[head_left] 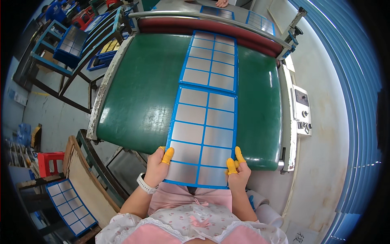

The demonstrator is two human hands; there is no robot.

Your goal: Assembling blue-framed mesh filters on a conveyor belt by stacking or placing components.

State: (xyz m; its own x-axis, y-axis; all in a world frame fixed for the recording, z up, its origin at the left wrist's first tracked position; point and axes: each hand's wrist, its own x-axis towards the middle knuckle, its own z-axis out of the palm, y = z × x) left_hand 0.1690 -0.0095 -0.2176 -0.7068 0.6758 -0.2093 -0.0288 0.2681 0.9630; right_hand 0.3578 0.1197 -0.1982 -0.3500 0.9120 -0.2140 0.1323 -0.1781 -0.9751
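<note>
A blue-edged panel with silvery rectangular cells (189, 131) lies partly on a green conveyor belt (138, 89), its near end reaching past the belt's edge toward me. My left hand (156, 167) grips its left edge near the close corner. On the opposite edge, my right hand (239, 175) pinches the same panel. Yellow finger cots cover some fingertips on both hands. Just beyond, a second panel of the same kind (222, 60) lies lengthwise in line, its near edge close against the first. That panel's far end meets the red roller (170, 27).
A metal bar (211, 18) spans the roller. More panels (260, 22) and another person's hand (222, 3) show beyond it. A control box (302, 110) sits right of the belt. At left are a blue rack (50, 65), a red stool (50, 162) and another panel (72, 206).
</note>
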